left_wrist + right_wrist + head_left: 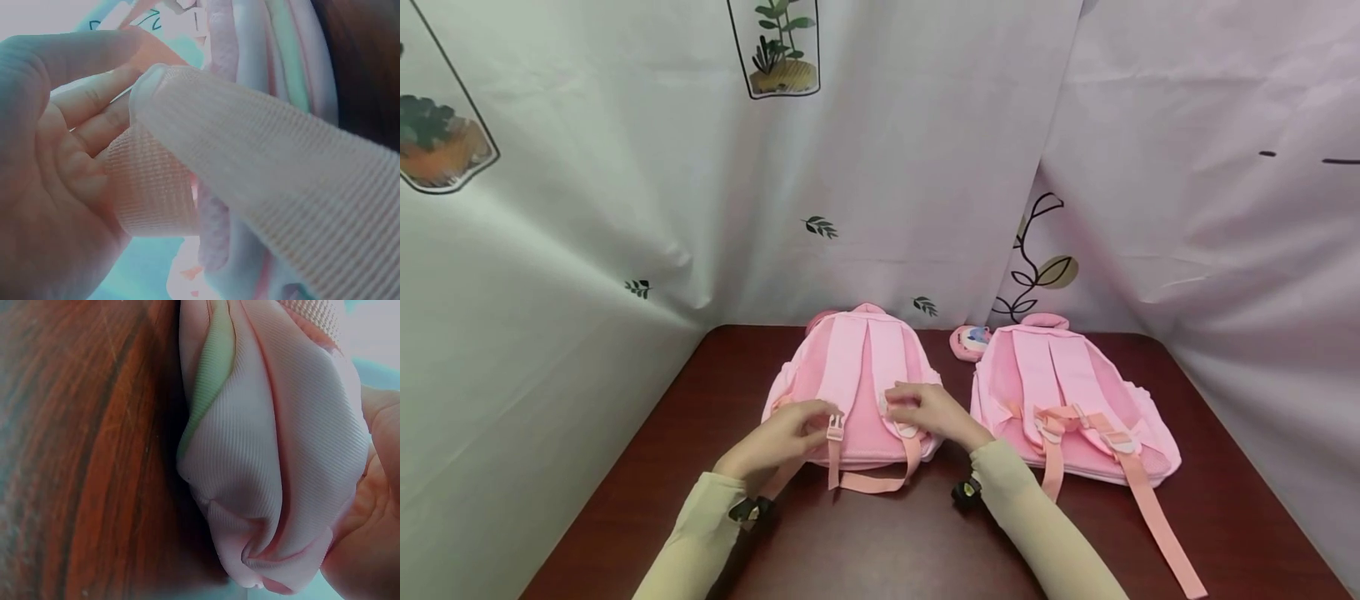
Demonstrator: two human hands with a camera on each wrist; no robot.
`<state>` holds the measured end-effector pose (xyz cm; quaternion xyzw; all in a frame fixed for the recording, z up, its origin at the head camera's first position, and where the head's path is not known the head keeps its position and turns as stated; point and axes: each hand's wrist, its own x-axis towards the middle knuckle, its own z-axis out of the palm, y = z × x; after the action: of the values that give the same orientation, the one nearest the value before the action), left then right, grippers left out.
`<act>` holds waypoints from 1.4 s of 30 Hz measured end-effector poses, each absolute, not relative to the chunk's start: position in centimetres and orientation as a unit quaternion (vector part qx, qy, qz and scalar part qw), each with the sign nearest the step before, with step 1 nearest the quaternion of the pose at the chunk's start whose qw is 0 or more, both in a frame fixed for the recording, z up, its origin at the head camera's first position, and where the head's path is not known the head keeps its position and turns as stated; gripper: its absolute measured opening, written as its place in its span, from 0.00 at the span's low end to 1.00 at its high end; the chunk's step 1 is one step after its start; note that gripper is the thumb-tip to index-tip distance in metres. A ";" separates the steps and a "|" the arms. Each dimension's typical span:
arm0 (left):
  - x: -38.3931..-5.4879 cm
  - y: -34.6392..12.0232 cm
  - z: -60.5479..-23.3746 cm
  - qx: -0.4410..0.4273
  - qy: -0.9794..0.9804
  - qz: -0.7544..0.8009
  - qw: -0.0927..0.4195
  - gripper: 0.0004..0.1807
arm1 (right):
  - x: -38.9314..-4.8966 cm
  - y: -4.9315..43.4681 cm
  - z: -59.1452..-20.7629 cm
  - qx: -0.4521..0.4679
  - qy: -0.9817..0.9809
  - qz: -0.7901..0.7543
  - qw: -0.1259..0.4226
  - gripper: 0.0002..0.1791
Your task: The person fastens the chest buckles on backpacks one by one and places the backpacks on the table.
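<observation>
A pink backpack (867,375) lies with its shoulder straps facing up. At its lower left, my left hand (782,437) pinches a pale pronged buckle half (835,427), from which orange webbing hangs. In the left wrist view, the thumb and curled fingers of that hand (56,162) surround the looped webbing strap (250,144). My right hand (934,410) is over the backpack's right shoulder strap, its fingertips pinching a small pale buckle piece (883,404). The right wrist view shows the bag's side fabric (300,444), with the right hand's fingertips hidden behind it.
A second pink backpack (1067,392) lies to the right, its orange strap (1161,521) trailing toward the front. Between the bags' tops sits a small round pink pouch (970,342). The dark wood table (865,550) is bordered by white printed curtains (910,167).
</observation>
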<state>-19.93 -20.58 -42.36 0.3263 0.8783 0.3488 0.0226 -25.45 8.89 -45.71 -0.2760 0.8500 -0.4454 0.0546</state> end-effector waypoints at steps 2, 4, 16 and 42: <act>-19.9 -20.4 -42.5 0.333 0.877 0.346 0.026 0.15 | -25.4 8.9 -45.7 -0.271 0.851 -0.446 0.057 0.20; -19.8 -20.2 -42.6 0.341 0.877 0.338 0.029 0.16 | -25.3 8.9 -45.7 -0.268 0.851 -0.447 0.059 0.20; -19.6 -19.6 -42.5 0.360 0.877 0.315 0.035 0.09 | -25.1 8.9 -45.6 -0.274 0.841 -0.463 0.060 0.20; -20.0 -17.7 -42.8 0.330 0.883 0.332 -0.033 0.09 | -25.4 9.0 -46.0 -0.276 0.842 -0.460 0.055 0.19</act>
<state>-19.98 -17.74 -42.79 0.3304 0.8829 0.3320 -0.0334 -25.38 9.02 -46.04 -0.2755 0.8424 -0.4597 0.0555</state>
